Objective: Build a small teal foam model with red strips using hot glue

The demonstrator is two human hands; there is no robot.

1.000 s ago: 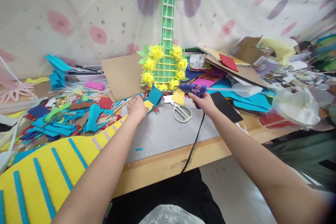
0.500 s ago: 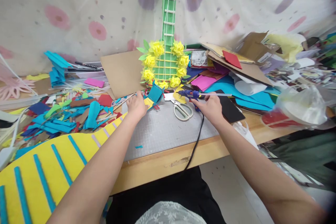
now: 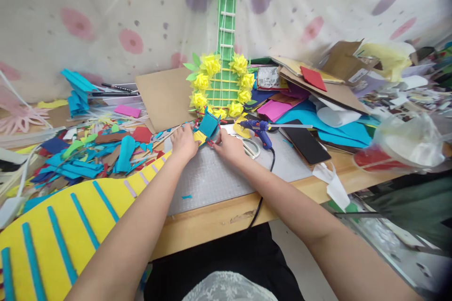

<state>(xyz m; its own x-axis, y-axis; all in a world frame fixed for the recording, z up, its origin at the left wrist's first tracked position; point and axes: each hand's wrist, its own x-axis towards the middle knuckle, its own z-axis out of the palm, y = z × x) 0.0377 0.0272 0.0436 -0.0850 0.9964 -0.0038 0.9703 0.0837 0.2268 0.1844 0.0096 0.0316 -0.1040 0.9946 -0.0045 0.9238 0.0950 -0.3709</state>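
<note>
A yellow craft guitar (image 3: 88, 216) with blue strips lies slanting across the left of the table, its neck running under my left forearm. My left hand (image 3: 184, 142) is closed around the neck just below the blue headstock (image 3: 209, 124). Thin red pegs stick out of the headstock's sides. At its right side, my right hand (image 3: 229, 146) pinches near the lower red pegs (image 3: 211, 143); the fingertips partly cover them. To the right of that hand lies a blue glue gun (image 3: 260, 134) with a glue stick in its back. White-handled scissors (image 3: 253, 148) are partly hidden behind the right hand.
A green guitar (image 3: 226, 80) with yellow paper flowers stands against the curtain. Foam scraps (image 3: 76, 164) pile up at left. A black phone (image 3: 306, 141), stacked sheets and a plastic-wrapped red tub (image 3: 377, 157) lie at right. The grey cutting mat (image 3: 208, 183) reaches the table's front edge.
My right hand has let go of the glue gun and moved left to the headstock's red pegs. The glue gun rests on the mat. My left hand stays on the neck.
</note>
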